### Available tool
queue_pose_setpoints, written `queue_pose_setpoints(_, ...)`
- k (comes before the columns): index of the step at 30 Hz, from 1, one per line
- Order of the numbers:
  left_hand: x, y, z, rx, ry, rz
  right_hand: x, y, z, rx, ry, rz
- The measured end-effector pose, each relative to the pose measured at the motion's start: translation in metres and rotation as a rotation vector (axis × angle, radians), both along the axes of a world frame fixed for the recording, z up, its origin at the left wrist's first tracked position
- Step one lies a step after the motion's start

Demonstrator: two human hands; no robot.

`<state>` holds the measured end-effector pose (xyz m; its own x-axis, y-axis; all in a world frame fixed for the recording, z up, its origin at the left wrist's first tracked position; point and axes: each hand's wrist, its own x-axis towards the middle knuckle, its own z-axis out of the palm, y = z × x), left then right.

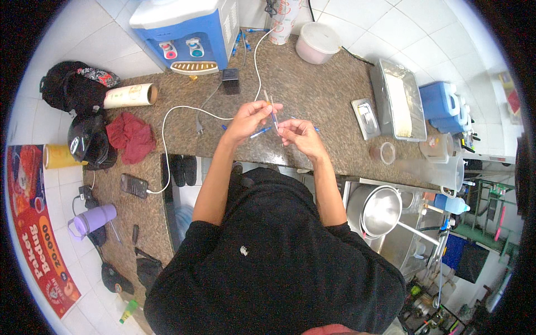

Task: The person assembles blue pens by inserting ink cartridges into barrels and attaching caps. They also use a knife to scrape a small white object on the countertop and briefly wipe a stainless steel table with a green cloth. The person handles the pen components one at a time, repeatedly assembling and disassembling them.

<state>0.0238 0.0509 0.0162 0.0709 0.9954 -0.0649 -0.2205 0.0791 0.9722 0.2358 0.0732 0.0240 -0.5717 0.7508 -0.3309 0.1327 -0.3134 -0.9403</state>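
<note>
Over the brown granite counter (206,131), my left hand (249,120) pinches the upper part of a slim blue-and-clear pen (274,116). The pen stands nearly upright, its thin top poking out above my fingers. At its lower end my right hand (301,138) is closed, thumb and fingertips pressed together around it. Just beneath my hands lies another blue pen or pen part (260,133). More small blue pieces lie partly hidden behind my fingers, too small to tell apart.
Behind my hands stand a blue-and-white water dispenser (184,33) and a lidded tub (317,43). A white cable (164,125) runs across to a phone (134,185). To the right are a metal tray (365,119), a clear cup (384,153) and a sink holding metal pots (381,211).
</note>
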Motion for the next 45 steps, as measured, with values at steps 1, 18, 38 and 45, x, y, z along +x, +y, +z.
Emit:
queue_pose_setpoints(1,-0.003,-0.001,0.003,0.001,0.045,0.008,0.001,0.0,0.001,-0.012,0.022,-0.015)
queue_pose_setpoints(18,-0.008,-0.011,-0.01,-0.063,0.182,-0.099,-0.015,-0.01,0.005,0.008,0.069,-0.109)
queue_pose_setpoints(38,-0.006,-0.01,-0.012,-0.183,-0.016,-0.075,-0.027,-0.003,0.001,-0.007,0.1,-0.204)
queue_pose_setpoints(45,-0.004,-0.012,-0.009,-0.168,-0.031,-0.041,-0.03,-0.005,0.0,0.006,0.098,-0.223)
